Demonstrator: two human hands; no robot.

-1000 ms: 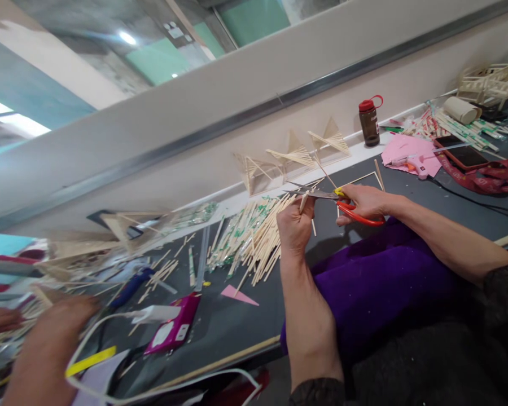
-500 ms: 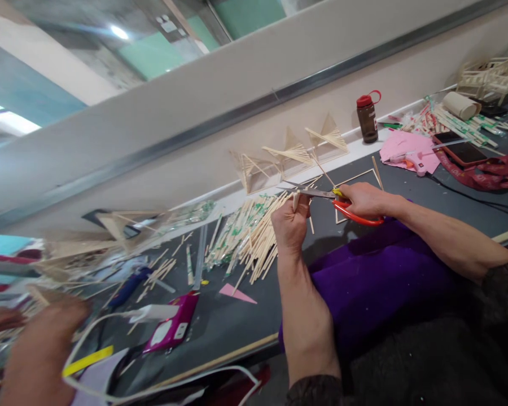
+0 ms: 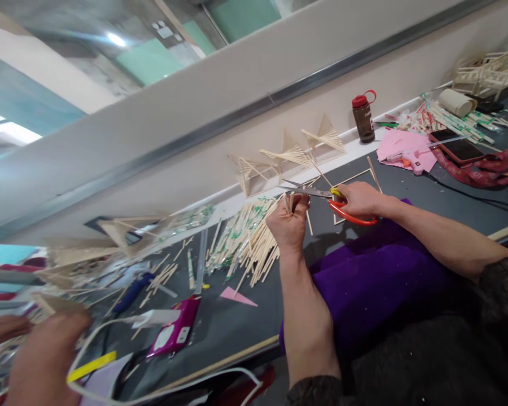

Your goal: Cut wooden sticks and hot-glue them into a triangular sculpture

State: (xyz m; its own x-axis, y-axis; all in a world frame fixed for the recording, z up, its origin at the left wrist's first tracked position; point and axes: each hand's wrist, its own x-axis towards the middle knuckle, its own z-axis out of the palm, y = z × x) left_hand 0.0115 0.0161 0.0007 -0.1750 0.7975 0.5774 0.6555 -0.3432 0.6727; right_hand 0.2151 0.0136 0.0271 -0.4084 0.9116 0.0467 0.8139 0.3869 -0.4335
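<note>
My right hand (image 3: 359,198) is closed around the red and yellow handles of a pair of scissors (image 3: 350,215). The blades point left, slightly apart, over the top of my left hand (image 3: 288,226). That hand is a fist around a few thin wooden sticks (image 3: 287,202), whose ends poke up by the blades; the rest is hidden in the fingers. Just left of the fist lies a heap of loose wooden chopsticks (image 3: 260,248), some in green-printed wrappers. Behind the scissors, a thin stick frame (image 3: 351,176) rests on the dark table.
Twisted stick models (image 3: 288,152) stand along the wall beside a red-capped bottle (image 3: 364,121). A pink glue gun (image 3: 410,160) and a phone (image 3: 457,145) lie right. Left are a magenta pack (image 3: 175,327), a blue glue gun (image 3: 132,293) and another person's blurred arm (image 3: 46,355).
My left fist has turned a little and the stick ends in it now show more plainly beneath the blades. The scissors stay in my right hand. The whole view has shifted slightly.
</note>
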